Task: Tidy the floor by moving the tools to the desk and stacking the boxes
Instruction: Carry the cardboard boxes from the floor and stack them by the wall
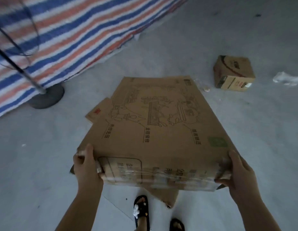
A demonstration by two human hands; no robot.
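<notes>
Black sandals (141, 210) with a small white charm on the nearer one stand on the grey concrete floor (36, 164), just below the near edge of a large flat cardboard box (155, 130). Both hands hold that box by its near corners: the left hand (85, 165) has its thumb on the top face and its fingers wrapped round the side, and the right hand (239, 172) clamps the opposite corner the same way. Clear tape shines along the box's near side. Its top carries line drawings and short columns of Chinese characters, too blurred for me to read, plus a small green square label (217, 141). Flattened cardboard (99, 111) with a red mark pokes out from beneath on the left. Further off, to the right, a small brown carton (234, 73) sits alone; its printing is illegible. Beside it lies crumpled clear plastic (286, 79). On the left, a round black stand base (46, 97) rests against a red, white and blue striped tarpaulin (70, 34).
</notes>
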